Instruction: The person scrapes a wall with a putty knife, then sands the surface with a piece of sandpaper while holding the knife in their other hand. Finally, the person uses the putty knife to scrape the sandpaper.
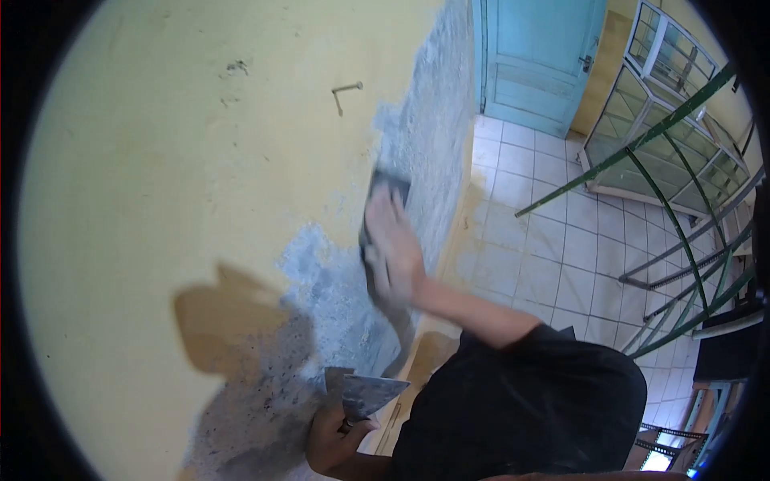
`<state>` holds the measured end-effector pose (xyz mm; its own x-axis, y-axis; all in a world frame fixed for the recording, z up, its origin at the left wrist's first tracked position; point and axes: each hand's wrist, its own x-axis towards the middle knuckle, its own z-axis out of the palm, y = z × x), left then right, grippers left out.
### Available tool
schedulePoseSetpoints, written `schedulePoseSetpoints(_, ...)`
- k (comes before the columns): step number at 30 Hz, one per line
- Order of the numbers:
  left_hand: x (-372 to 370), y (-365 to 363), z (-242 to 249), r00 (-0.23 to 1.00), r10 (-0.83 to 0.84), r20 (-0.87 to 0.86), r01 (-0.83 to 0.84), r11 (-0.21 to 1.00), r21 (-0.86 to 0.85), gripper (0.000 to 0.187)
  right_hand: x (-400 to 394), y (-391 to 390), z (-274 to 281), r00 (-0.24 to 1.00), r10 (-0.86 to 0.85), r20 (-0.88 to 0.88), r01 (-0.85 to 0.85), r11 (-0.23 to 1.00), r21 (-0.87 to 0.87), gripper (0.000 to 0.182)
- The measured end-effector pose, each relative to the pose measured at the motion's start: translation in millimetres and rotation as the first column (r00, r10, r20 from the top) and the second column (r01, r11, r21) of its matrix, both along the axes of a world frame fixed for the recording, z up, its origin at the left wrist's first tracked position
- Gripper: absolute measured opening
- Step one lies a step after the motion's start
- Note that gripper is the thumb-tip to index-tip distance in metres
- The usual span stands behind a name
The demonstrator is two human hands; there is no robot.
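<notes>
Near the middle of the frame, our right hand [393, 244] pressed flat on a dark trowel [385, 192] against the wall [160, 160], at the edge of the grey plaster patch [337, 297]. Low in the frame, our left hand [329, 437] gripped the handle of a putty knife [365, 393], its blade pointing up beside the plaster. At upper right stood a blue door [537, 56] above the tiled floor [545, 240].

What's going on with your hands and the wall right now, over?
Right hand presses trowel flat on grey plaster patch. Left hand grips putty knife. Bent nail above, clear.
</notes>
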<state>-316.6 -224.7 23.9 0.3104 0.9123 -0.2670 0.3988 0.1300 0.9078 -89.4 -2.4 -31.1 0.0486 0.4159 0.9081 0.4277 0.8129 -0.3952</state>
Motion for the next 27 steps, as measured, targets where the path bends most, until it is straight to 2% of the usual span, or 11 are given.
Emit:
schedulePoseSetpoints(4, -11, -7, -15, 0.998, -0.029, -0.048, 0.029, 0.999, -0.015, 0.031, 26, 51, 57, 0.984, -0.110, -0.137, 0.097, 0.991, -0.096, 0.057)
schedulePoseSetpoints(6, -24, -10, -29, 0.968, -0.116, -0.223, 0.131, 0.990, 0.052, 0.033, 16, 39, 53, 0.981, -0.112, -0.158, 0.094, 0.989, -0.118, 0.057)
schedulePoseSetpoints(9, -9, 0, -10, 0.992, -0.069, -0.108, 0.072, 0.997, 0.023, 0.034, -10, -19, -6, 0.999, -0.035, -0.011, 0.034, 0.998, -0.061, 0.058)
schedulePoseSetpoints(10, -4, 2, -8, 0.992, -0.068, -0.107, 0.071, 0.997, 0.027, 0.034, -14, -28, -7, 0.998, 0.034, 0.045, -0.030, 0.997, -0.072, 0.058)
schedulePoseSetpoints(12, 3, 0, -6, 0.997, 0.062, 0.038, -0.064, 0.996, 0.057, 0.031, -2, 3, 9, 1.000, -0.027, 0.014, 0.027, 0.999, -0.040, 0.059)
schedulePoseSetpoints(16, -12, -6, -22, 0.990, -0.036, -0.137, 0.052, 0.992, 0.116, 0.029, 27, 53, 63, 0.987, -0.107, -0.122, 0.092, 0.988, -0.123, 0.059)
schedulePoseSetpoints(18, -15, -7, -26, 0.990, -0.032, -0.139, 0.050, 0.990, 0.131, 0.030, 19, 44, 58, 0.981, -0.079, -0.178, 0.058, 0.991, -0.121, 0.058)
schedulePoseSetpoints(21, -24, -10, -33, 0.974, -0.065, -0.216, 0.108, 0.975, 0.192, 0.032, -11, -23, -6, 0.996, 0.078, -0.042, -0.081, 0.993, -0.080, 0.062)
schedulePoseSetpoints(22, -16, -5, -24, 0.974, -0.062, -0.220, 0.106, 0.975, 0.195, 0.032, -10, -19, -8, 0.996, 0.081, -0.046, -0.085, 0.993, -0.076, 0.062)
schedulePoseSetpoints(24, 1, 0, -7, 1.000, 0.021, -0.022, -0.018, 0.991, 0.130, 0.034, -1, -6, -8, 0.998, 0.040, 0.041, -0.041, 0.999, 0.024, 0.065)
schedulePoseSetpoints(27, -12, -6, -18, 0.990, -0.012, -0.142, 0.023, 0.997, 0.072, 0.034, 28, 53, 52, 0.988, -0.090, -0.126, 0.083, 0.995, -0.061, 0.059)
